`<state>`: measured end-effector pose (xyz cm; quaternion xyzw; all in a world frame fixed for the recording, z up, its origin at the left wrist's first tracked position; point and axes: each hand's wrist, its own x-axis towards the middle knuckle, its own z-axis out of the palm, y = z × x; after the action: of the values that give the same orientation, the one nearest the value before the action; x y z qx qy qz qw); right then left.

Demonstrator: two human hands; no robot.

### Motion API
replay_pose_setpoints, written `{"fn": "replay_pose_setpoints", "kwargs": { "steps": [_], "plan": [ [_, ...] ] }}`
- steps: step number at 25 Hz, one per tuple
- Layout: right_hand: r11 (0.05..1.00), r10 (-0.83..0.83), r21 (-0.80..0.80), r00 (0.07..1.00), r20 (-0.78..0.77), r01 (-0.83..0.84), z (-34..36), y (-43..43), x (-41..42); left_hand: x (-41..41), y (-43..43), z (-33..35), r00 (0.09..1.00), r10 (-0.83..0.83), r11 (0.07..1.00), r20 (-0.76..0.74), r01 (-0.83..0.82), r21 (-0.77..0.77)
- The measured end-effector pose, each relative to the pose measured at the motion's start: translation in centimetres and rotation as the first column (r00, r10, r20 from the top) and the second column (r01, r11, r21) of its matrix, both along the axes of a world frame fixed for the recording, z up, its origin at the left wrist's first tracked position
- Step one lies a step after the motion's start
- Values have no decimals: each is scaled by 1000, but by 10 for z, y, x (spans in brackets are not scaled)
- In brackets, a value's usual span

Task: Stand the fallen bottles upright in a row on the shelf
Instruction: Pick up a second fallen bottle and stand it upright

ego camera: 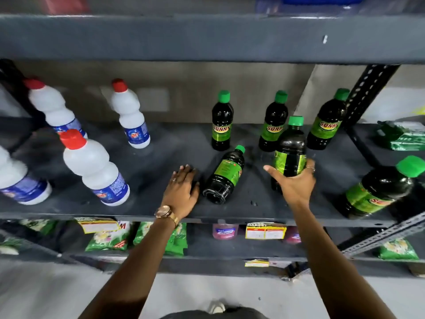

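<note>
Nearest, the left hand (181, 187) rests flat and open on the shelf (147, 208), beside the fallen bottle (224, 174). Right of it, the right hand (292, 180) grips an upright bottle (290, 148). Next: set it level with the far row (273, 122), then raise the fallen one.

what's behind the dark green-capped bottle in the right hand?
Behind the held dark bottle, gripped by the right hand, stands an upright green-capped "SUNNY" bottle on the grey metal shelf. Its lower right side is covered.
</note>
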<state>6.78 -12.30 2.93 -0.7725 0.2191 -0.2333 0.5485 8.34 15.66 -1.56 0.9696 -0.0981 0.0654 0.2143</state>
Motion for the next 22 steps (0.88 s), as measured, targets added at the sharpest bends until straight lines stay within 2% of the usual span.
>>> {"fn": "replay_pose_setpoints", "kwargs": {
  "steps": [5, 9, 15, 17, 20, 22],
  "plan": [
    [999, -28, 38, 996, 87, 25, -11, 8, 2, 4, 3, -5, 1000, 0, 1000, 18, 0, -17],
    [996, 58, 63, 998, 37, -60, -34, -4, -12, 4, 2, -5, 1000, 6, 1000, 23, -5, -29],
    [994, -99, -40, 995, 20, 99, -30, 1, 2, 4, 2, -5, 1000, 4, 1000, 12, -4, -18],
    [993, -70, -96, 998, -4, 69, -30, 2, 3, 3, 2, -5, 1000, 4, 1000, 18, -4, -14],
    [999, 8, -36, 1000, -11, -8, -34, -4, -6, 3, 2, -5, 1000, 4, 1000, 26, -4, -15],
    [998, -46, -40, 999, -8, 46, -31, -4, -6, 3, 1, -5, 1000, 7, 1000, 30, -6, -15]
  ]
}}
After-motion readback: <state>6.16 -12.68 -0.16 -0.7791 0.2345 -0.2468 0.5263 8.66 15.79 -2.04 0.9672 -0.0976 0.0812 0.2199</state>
